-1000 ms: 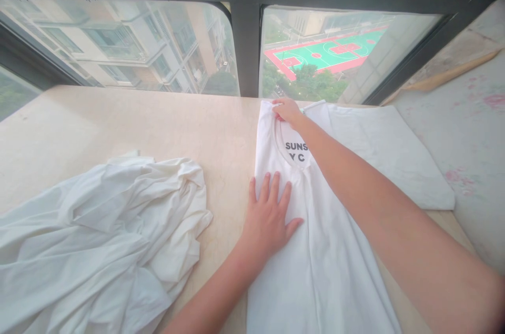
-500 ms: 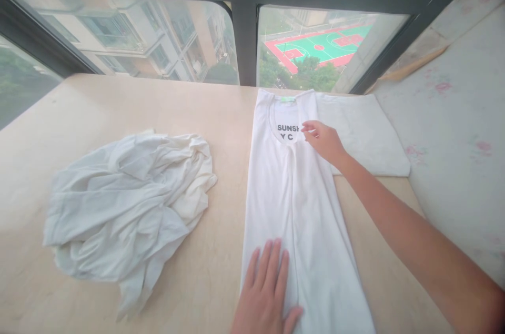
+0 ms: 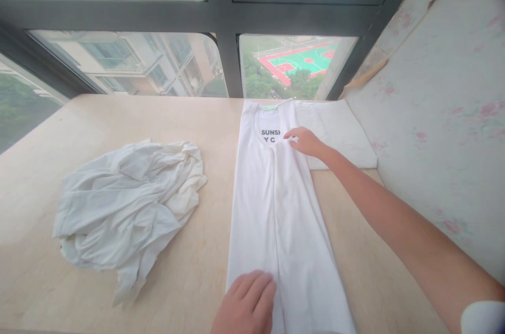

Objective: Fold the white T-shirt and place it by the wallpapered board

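A white shirt (image 3: 256, 208), folded into a long strip, lies on the light wooden surface, its round neckline at the far end with dark letters showing inside. My right hand (image 3: 303, 141) is at the right side of the neckline, its fingers bent and pinched together near the fabric; whether cloth is between them is too small to tell. Lower down, my left hand (image 3: 248, 302) rests on the shirt's near left part, with the fingers curled together and the fingertips hidden. Left of the shirt is a crumpled heap of white cloth (image 3: 130, 202).
A flat folded white cloth (image 3: 335, 131) lies at the far right, partly beside the shirt. Dark window frames (image 3: 229, 55) border the far edge of the wooden surface (image 3: 213, 123). A flowered wall (image 3: 442, 129) stands on the right.
My left hand has gone from flat and spread to curled on the shirt. My right hand stays by the neckline. The camera view has tilted up, showing more window.
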Action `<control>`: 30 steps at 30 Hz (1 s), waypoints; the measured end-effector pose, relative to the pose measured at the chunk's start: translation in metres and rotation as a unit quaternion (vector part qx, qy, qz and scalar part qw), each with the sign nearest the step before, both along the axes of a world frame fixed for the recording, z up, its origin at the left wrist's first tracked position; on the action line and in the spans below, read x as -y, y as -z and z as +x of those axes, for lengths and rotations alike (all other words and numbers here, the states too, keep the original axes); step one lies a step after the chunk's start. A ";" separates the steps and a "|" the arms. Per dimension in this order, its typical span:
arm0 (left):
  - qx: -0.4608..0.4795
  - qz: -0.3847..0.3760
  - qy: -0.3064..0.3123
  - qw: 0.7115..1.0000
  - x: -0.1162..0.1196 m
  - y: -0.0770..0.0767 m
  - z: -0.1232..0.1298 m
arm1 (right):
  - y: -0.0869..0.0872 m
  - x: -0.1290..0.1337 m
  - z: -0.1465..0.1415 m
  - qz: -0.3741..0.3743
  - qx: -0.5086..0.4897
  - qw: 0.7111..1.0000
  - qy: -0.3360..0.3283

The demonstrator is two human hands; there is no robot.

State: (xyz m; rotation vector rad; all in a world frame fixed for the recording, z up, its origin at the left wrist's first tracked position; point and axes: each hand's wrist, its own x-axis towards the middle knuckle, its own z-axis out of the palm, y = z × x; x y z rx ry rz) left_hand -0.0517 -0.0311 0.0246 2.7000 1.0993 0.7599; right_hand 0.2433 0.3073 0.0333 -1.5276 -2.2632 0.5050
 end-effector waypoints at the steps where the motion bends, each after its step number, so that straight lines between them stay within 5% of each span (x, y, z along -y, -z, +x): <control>1: -0.014 -0.002 -0.009 1.000 -0.009 -0.002 0.010 | -0.002 -0.007 -0.006 -0.002 0.020 0.999 -0.041; 4: -0.070 -0.003 -0.021 0.997 -0.026 0.002 0.041 | -0.008 -0.025 -0.023 -0.026 0.111 0.985 -0.133; 7: -0.129 -0.017 -0.028 0.991 -0.033 0.009 0.061 | -0.016 -0.036 -0.034 -0.045 0.202 0.966 -0.153; 13: -0.129 -0.004 -0.026 0.991 -0.043 0.015 0.064 | -0.018 -0.049 -0.028 -0.057 0.194 0.969 -0.140; 16: -0.111 -0.012 -0.029 0.993 -0.056 0.015 0.060 | -0.012 -0.049 -0.014 0.004 0.162 0.985 -0.066; 20: -0.130 -0.029 -0.046 0.990 -0.102 0.009 0.060 | -0.001 -0.043 0.001 0.000 0.200 0.976 0.087; 26: -0.153 -0.037 -0.088 0.984 -0.190 0.017 0.068 | 0.006 -0.042 0.001 -0.015 0.253 0.963 0.093; 30: -0.154 -0.041 -0.095 0.983 -0.208 0.029 0.069 | 0.002 -0.052 -0.001 -0.030 0.266 0.960 0.085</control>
